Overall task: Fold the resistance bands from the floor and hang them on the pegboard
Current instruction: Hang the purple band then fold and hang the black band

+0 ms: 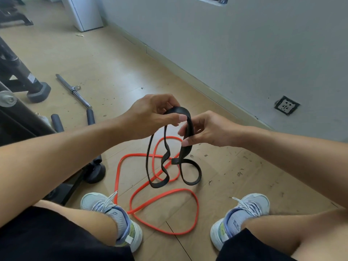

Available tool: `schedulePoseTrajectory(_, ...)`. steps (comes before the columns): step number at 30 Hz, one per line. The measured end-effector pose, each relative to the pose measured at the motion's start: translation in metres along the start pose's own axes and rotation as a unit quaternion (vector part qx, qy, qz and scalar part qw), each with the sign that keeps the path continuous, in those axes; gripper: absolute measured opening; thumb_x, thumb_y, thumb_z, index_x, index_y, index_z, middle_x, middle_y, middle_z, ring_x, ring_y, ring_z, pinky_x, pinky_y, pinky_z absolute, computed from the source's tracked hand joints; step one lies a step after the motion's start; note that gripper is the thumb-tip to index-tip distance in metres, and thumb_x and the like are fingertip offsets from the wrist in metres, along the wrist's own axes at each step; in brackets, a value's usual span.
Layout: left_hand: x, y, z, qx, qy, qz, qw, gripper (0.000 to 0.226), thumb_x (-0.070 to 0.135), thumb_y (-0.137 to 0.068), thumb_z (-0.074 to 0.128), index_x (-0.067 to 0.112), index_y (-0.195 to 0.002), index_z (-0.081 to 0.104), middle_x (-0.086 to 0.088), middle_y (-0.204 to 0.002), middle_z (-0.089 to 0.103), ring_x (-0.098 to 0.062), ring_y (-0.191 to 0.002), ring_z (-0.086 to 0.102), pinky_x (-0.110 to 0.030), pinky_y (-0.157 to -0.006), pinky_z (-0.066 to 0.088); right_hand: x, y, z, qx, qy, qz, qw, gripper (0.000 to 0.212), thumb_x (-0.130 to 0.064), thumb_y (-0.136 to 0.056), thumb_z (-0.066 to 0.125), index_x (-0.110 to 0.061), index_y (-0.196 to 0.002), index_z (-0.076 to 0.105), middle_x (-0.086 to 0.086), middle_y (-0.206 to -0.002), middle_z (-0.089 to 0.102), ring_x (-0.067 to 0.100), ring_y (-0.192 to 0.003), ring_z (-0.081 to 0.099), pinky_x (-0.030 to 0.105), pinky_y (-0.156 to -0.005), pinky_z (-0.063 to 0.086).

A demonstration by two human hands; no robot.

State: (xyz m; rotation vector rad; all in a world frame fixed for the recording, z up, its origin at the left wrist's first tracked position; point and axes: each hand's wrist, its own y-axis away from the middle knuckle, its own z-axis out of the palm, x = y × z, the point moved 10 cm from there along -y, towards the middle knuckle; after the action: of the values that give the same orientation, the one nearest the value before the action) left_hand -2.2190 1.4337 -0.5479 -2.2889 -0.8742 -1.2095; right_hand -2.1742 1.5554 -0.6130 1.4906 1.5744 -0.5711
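Black resistance band [185, 129] hangs between both hands above the floor [120, 72], its lower loops twisted and dangling over an orange band [165, 194] that lies sprawled between the person's shoes. Left hand [150, 114] pinches the top of the black loop with curled fingers [179, 117]; right hand [209, 129] grips the strap just beside it, thumb and fingers clamped on it. Folding looks barely begun: the next move likely calls for untwisting the hanging loops and gathering them into even lengths. A metal bar [74, 90] and gym machine feet [38, 92] sit well apart to the left; no pegboard is visible.
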Motion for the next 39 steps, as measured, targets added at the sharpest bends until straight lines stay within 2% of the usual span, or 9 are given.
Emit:
schedulePoseTrajectory(3, 0.002, 0.001, -0.006, 0.02, 0.083, -0.008, 0.996, 0.027, 0.026, -0.085, 0.075, 0.005, -0.098, 0.065, -0.015, -0.09, 0.076, -0.025, -0.087, 0.077, -0.032, -0.086, 0.061, 0.006, -0.002, 0.0, 0.003, -0.008, 0.004, 1.0, 0.025, -0.02, -0.082, 0.087, -0.019, -0.105, 0.077, 0.0, -0.099, 0.08, 0.015, -0.093, 0.077, 0.031, -0.092, 0.06)
schedulePoseTrajectory(5, 0.002, 0.001, -0.006, 0.015, 0.117, -0.015, 0.993, 0.033, 0.03, -0.084, 0.071, 0.003, -0.101, 0.062, -0.017, -0.093, 0.075, -0.028, -0.089, 0.076, -0.039, -0.09, 0.061, 0.008, -0.004, -0.005, 0.013, -0.012, 0.01, 1.0, 0.023, -0.022, -0.083, 0.086, -0.021, -0.104, 0.077, 0.0, -0.102, 0.08, 0.014, -0.096, 0.076, 0.037, -0.097, 0.059)
schedulePoseTrajectory(9, 0.004, 0.002, -0.003, 0.006, 0.132, -0.021, 0.991, 0.02, 0.023, -0.095, 0.068, 0.007, -0.1, 0.057, -0.013, -0.093, 0.076, -0.032, -0.09, 0.075, -0.054, -0.095, 0.056, 0.01, -0.004, -0.006, 0.017, -0.023, 0.018, 0.999, 0.023, -0.023, -0.085, 0.084, -0.025, -0.106, 0.077, -0.001, -0.105, 0.079, 0.015, -0.099, 0.076, 0.041, -0.099, 0.059)
schedulePoseTrajectory(14, 0.022, 0.001, -0.01, 0.03, 0.16, 0.001, 0.987, 0.013, 0.016, -0.1, 0.062, 0.01, -0.094, 0.052, -0.012, -0.094, 0.078, -0.03, -0.09, 0.076, -0.045, -0.086, 0.059, 0.015, -0.004, -0.006, 0.022, 0.012, 0.031, 0.999, 0.024, -0.025, -0.09, 0.08, -0.022, -0.114, 0.076, -0.004, -0.105, 0.079, 0.012, -0.098, 0.076, 0.032, -0.093, 0.058)
schedulePoseTrajectory(20, 0.032, 0.003, -0.016, 0.078, 0.116, 0.015, 0.99, 0.032, 0.028, -0.092, 0.073, 0.005, -0.101, 0.053, -0.01, -0.092, 0.078, -0.019, -0.087, 0.078, -0.031, -0.07, 0.058, 0.015, -0.004, -0.009, 0.052, 0.087, 0.017, 0.995, 0.017, -0.026, -0.089, 0.081, -0.023, -0.101, 0.07, -0.009, -0.099, 0.073, 0.006, -0.094, 0.07, 0.017, -0.076, 0.05)
schedulePoseTrajectory(25, 0.031, 0.006, -0.03, 0.126, 0.139, 0.019, 0.982, 0.03, 0.027, -0.093, 0.071, 0.006, -0.102, 0.051, -0.009, -0.093, 0.078, -0.022, -0.084, 0.078, -0.03, -0.067, 0.058, 0.016, -0.005, -0.012, 0.055, 0.08, 0.009, 0.995, 0.025, -0.024, -0.086, 0.084, -0.023, -0.106, 0.069, -0.008, -0.101, 0.077, 0.006, -0.094, 0.073, 0.024, -0.082, 0.058)
schedulePoseTrajectory(30, 0.029, 0.008, -0.036, 0.148, 0.153, 0.014, 0.977, 0.028, 0.029, -0.089, 0.074, 0.013, -0.095, 0.052, -0.009, -0.094, 0.077, -0.024, -0.084, 0.078, -0.035, -0.072, 0.061, 0.015, -0.004, -0.012, 0.054, 0.028, 0.0, 0.998, 0.027, -0.017, -0.092, 0.078, -0.023, -0.117, 0.073, -0.007, -0.107, 0.076, 0.005, -0.095, 0.074, 0.017, -0.077, 0.058)
schedulePoseTrajectory(34, 0.029, 0.007, -0.037, 0.142, 0.184, 0.004, 0.973, 0.033, 0.035, -0.082, 0.075, 0.012, -0.094, 0.056, -0.008, -0.092, 0.077, -0.025, -0.083, 0.078, -0.035, -0.081, 0.063, 0.012, -0.004, -0.015, 0.067, -0.012, 0.002, 0.998, 0.024, -0.015, -0.093, 0.076, -0.023, -0.116, 0.074, -0.002, -0.106, 0.076, 0.01, -0.097, 0.073, 0.026, -0.088, 0.059)
schedulePoseTrajectory(39, 0.023, 0.005, -0.03, 0.119, 0.196, -0.026, 0.973, 0.028, 0.032, -0.087, 0.074, 0.011, -0.101, 0.06, -0.002, -0.078, 0.075, -0.022, -0.083, 0.076, -0.03, -0.088, 0.059, 0.007, -0.004, -0.022, 0.092, -0.038, -0.008, 0.995, 0.029, -0.02, -0.093, 0.077, -0.023, -0.121, 0.075, -0.002, -0.1, 0.079, 0.009, -0.094, 0.074, 0.025, -0.089, 0.057)
